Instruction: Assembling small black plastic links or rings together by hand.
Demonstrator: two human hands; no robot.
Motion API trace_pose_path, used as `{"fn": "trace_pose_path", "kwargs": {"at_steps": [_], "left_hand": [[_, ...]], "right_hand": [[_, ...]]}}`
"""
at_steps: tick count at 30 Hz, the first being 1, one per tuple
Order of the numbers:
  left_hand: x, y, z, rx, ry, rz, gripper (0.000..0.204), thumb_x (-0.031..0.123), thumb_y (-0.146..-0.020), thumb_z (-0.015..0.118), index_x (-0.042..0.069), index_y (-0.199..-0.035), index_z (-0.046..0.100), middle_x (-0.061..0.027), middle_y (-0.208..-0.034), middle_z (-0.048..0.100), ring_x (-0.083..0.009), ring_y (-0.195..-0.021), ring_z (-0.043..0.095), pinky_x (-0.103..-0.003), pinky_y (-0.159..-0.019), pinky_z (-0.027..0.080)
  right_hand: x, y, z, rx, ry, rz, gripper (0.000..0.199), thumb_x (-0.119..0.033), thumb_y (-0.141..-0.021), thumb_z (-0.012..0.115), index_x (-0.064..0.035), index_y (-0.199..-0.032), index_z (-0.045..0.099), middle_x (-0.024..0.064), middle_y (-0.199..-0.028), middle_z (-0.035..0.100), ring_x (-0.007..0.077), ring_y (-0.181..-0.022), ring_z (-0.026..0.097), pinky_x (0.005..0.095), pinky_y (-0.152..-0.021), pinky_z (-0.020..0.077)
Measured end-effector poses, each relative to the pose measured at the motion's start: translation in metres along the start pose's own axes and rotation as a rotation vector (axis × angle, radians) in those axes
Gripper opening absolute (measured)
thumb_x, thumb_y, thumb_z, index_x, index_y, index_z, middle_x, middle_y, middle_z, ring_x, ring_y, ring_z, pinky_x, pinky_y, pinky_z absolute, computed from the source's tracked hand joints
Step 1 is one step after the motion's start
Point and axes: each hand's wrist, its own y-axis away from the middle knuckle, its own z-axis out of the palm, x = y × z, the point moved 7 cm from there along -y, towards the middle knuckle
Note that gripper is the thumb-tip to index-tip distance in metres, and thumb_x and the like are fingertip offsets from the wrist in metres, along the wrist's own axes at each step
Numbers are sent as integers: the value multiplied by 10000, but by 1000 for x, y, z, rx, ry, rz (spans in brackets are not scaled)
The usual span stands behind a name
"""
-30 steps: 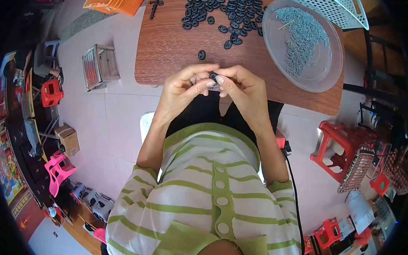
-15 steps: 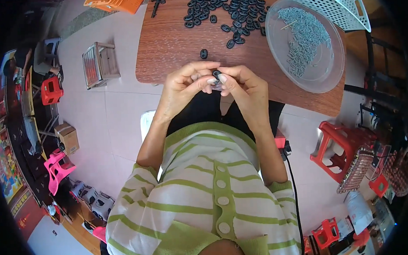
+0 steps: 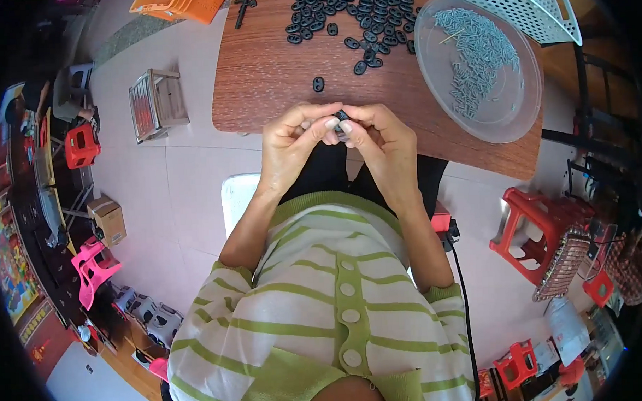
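Between my fingertips, just off the near edge of the table, is a small black oval piece (image 3: 341,117). My left hand (image 3: 295,141) pinches it from one side with thumb and forefinger. Thumb and fingers of my right hand (image 3: 384,143) close on its other side, hiding most of it. A single loose black oval piece with two holes (image 3: 318,84) lies on the table beyond my hands. Farther back is a spread of many similar black oval pieces (image 3: 371,22). A round clear plastic tray (image 3: 505,120) on the right holds a heap of small grey screw-like pins (image 3: 475,57).
The brown wooden table (image 3: 260,75) has a black cross-shaped part (image 3: 243,9) at its far left. A white perforated basket (image 3: 541,16) stands behind the tray, an orange crate (image 3: 180,6) beyond the table. Metal stool (image 3: 155,104) stands left, red stool (image 3: 541,224) right.
Both hands stay together on the black oval piece; it has turned slightly between the fingertips. My right hand has shifted a little left. The view has moved slightly; the table items stay put.
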Motion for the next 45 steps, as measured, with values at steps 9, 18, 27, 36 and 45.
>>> {"fn": "trace_pose_path", "kwargs": {"at_steps": [9,18,27,36,45], "left_hand": [[2,1,2,93,-36,0,201,15,-890,619,-19,-1086,643,-32,-918,670,-55,-779,599,-193,-709,505],[-2,2,0,104,-4,-27,173,1,-873,632,-27,-1041,662,-64,-913,678,-81,-769,614,-213,-713,513],[-9,-5,-4,-48,62,-36,180,9,-868,637,-32,-1042,656,-82,-879,681,-105,-744,625,-229,-689,516],[-19,-5,1,-77,157,-50,193,15,-885,616,-27,-1072,636,-83,-907,674,-113,-746,630,-236,-695,522],[-21,-5,6,-133,248,-79,240,0,-895,591,-29,-1133,601,-91,-983,664,-123,-803,637,-244,-746,531]], "right_hand": [[-15,0,1,59,209,-80,279,-58,-721,765,-19,-957,622,102,-776,582,175,-657,597,285,-588,494],[-23,-1,0,8,276,-176,269,-72,-745,748,-11,-976,623,98,-769,578,186,-657,601,293,-589,501],[-25,-1,0,-38,236,-125,243,-66,-768,725,-15,-987,631,102,-794,610,179,-684,624,288,-610,506],[-13,-1,-3,-43,130,-52,217,-49,-787,706,-18,-990,638,79,-791,621,139,-701,624,269,-608,493],[-2,-2,-10,-42,-16,51,218,-37,-779,710,-20,-990,655,58,-793,621,116,-693,597,250,-604,471]]}}
